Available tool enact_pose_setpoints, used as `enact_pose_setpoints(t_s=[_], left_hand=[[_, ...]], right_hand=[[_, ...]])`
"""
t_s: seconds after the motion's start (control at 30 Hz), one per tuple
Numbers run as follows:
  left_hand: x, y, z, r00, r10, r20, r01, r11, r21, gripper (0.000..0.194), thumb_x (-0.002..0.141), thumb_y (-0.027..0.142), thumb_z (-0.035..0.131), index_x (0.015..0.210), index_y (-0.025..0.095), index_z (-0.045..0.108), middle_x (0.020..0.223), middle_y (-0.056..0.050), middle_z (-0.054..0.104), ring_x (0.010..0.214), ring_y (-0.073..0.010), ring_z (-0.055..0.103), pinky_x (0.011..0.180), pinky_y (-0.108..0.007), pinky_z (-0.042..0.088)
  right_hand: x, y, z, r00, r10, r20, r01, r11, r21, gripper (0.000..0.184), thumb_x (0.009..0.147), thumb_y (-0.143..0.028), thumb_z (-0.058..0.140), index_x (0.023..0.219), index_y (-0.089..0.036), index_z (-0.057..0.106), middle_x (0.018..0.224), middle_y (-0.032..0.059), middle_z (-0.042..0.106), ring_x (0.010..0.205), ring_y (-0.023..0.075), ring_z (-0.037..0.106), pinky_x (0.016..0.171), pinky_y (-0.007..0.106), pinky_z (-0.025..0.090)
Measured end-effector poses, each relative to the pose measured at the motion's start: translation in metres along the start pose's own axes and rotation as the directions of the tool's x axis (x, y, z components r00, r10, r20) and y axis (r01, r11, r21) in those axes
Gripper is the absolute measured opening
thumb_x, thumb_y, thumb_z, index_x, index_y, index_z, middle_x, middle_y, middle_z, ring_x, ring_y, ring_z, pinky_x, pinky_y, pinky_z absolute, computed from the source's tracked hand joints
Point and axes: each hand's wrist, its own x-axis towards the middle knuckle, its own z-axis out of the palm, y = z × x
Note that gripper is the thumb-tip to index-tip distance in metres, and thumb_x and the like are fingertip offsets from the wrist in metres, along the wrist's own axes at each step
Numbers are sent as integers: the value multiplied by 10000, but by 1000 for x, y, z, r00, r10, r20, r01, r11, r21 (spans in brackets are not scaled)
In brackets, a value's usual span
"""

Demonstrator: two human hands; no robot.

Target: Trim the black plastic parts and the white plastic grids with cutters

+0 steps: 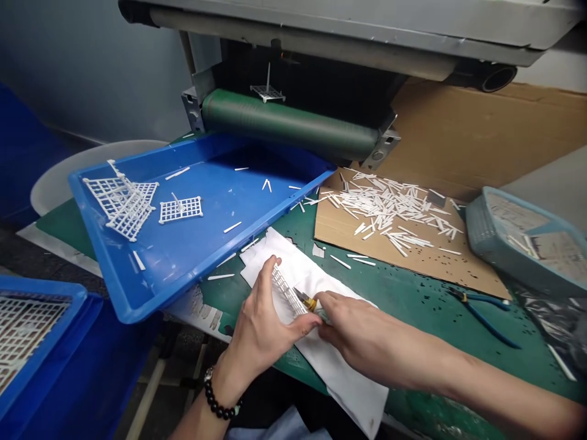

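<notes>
My left hand grips a white plastic grid piece, holding it edge-up over a white sheet of paper on the green table. My right hand is closed on a small cutting tool with a yellow part, its tip at the grid piece. A beaded bracelet circles my left wrist.
A tilted blue tray at left holds a few white grids and loose sticks. A heap of white sticks lies on cardboard. Blue-handled pliers lie at right by a pale blue basket. A green conveyor roller stands behind.
</notes>
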Motion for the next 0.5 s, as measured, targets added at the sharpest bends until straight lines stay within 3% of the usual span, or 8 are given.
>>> enact_pose_setpoints(t_s=[0.23,0.5], left_hand=[[1,5,-2,997,-73,36,74,997,-18,1013,691,632,686,1462,207,184,1456,-168,425,1297,-328,466,1025,-445,453],[1,4,-1,999,-36,37,36,999,1,1013,690,639,681,1458,206,182,1445,-168,436,1294,-324,470,1017,-434,460]], right_hand=[[-1,-9,-14,996,44,74,-43,999,-24,49,927,-194,426,882,-194,446,900,72,551,778,204,535,672,305,351],[-1,-7,-12,995,62,81,-59,997,-43,93,944,-200,410,851,-202,407,888,59,540,775,197,517,665,303,344]])
